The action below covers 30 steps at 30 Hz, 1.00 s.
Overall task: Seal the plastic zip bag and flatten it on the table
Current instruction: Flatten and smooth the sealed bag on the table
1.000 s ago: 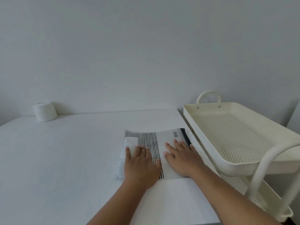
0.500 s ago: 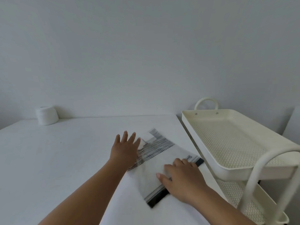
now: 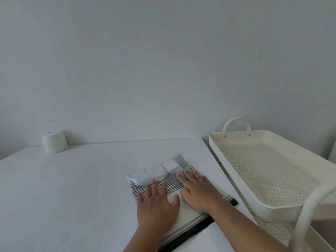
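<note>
We see the zip bag [image 3: 174, 180] on the table [image 3: 72, 188] — cart [image 3: 263, 170] at three o'clock, roll [image 3: 54, 141] at ten.

Left hand [image 3: 157, 206], right hand [image 3: 199, 192]; flat, fingers spread

The white surface [image 3: 72, 188] holds a zip bag [image 3: 174, 186] lying flat and a white roll [image 3: 54, 142] far back.

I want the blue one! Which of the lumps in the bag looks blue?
The leftmost lump at the zip bag's far end, above the left hand. The two lumps right of it look white.
</note>
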### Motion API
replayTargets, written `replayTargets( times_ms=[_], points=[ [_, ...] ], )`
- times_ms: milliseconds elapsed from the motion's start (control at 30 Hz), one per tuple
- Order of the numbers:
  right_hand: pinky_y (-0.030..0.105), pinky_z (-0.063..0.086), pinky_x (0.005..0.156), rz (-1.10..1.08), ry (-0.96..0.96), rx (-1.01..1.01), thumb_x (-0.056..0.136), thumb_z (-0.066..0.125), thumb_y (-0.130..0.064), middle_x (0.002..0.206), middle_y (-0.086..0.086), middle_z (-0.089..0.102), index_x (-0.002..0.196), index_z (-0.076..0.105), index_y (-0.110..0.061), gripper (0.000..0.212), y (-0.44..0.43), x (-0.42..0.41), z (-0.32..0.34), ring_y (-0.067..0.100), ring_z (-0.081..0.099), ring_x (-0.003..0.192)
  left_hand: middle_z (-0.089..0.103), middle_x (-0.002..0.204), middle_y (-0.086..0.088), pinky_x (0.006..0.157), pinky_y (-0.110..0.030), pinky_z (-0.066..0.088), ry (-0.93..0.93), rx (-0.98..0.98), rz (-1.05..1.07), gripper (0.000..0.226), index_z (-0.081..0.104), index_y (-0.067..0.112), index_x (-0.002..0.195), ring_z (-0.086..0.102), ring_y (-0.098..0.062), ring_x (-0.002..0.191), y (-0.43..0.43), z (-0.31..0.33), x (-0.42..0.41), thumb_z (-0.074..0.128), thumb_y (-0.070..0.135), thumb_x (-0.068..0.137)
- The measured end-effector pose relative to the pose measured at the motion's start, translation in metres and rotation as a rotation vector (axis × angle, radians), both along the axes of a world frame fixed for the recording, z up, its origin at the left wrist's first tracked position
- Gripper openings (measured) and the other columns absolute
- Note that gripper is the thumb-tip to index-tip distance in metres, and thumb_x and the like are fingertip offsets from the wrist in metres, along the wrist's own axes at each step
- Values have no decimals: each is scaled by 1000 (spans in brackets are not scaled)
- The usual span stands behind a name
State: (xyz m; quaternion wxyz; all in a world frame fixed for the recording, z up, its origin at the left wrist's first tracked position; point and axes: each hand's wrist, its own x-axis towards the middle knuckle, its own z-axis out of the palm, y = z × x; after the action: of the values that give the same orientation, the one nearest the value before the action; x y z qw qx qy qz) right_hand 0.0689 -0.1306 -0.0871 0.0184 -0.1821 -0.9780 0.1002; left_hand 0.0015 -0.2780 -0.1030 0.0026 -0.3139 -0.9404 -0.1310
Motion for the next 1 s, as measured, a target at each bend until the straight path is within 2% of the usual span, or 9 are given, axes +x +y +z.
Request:
replayTargets(
  times_ms=[267,400,533,600,700,800,867,1000],
  points=[
    [50,-6,118,-254,32,-14,92,12,-56,164,2,-5,151,0,-35,64,-24,-1,-14,29,-6,149,2,163,8,120,-40,1,44,-94,-249,76,6,40,150,-1,-12,148,-1,4,-42,13,72,81],
    [52,-3,119,-281,47,-34,94,20,-58,164,6,-1,152,-2,-34,66,-28,0,-7,31,-2,149,8,162,7,119,-40,11,122,-142,-302,73,12,40,149,9,-15,148,2,17,-47,16,71,83],
    [52,5,120,-230,44,-85,95,34,-55,163,7,5,152,1,-34,69,-18,11,17,30,3,149,23,159,2,114,-41,22,179,-141,-328,65,23,36,147,23,-22,144,2,33,-44,31,62,89],
    [51,16,119,-192,52,-138,94,41,-54,162,7,15,152,8,-34,69,-12,20,35,31,14,147,37,153,3,109,-39,29,175,-98,-356,60,30,33,144,32,-21,138,-1,40,-42,37,59,90],
    [44,30,113,-130,28,-244,88,56,-53,156,6,31,146,34,-34,65,-9,36,60,28,31,141,53,138,5,104,-38,40,57,-19,-342,57,44,32,137,46,-17,126,-12,50,-36,46,60,87],
    [33,40,99,-70,-17,-337,77,72,-50,140,1,52,130,56,-29,59,-17,51,75,20,51,124,66,112,11,96,-38,48,-114,56,-338,53,65,30,108,59,-9,105,-26,62,-27,57,71,74],
    [34,46,94,-44,-39,-356,70,80,-46,128,-3,59,119,64,-28,55,-26,60,77,18,58,112,67,102,14,92,-36,49,-184,58,-372,53,68,30,97,60,-6,96,-34,66,-18,67,72,65],
    [32,45,89,-2,-150,-283,65,84,-43,124,-5,58,115,66,-27,56,-40,72,72,16,55,111,59,103,19,91,-33,48,-211,-9,-410,61,66,39,99,54,-4,98,-49,63,-1,76,71,48]
  ],
)
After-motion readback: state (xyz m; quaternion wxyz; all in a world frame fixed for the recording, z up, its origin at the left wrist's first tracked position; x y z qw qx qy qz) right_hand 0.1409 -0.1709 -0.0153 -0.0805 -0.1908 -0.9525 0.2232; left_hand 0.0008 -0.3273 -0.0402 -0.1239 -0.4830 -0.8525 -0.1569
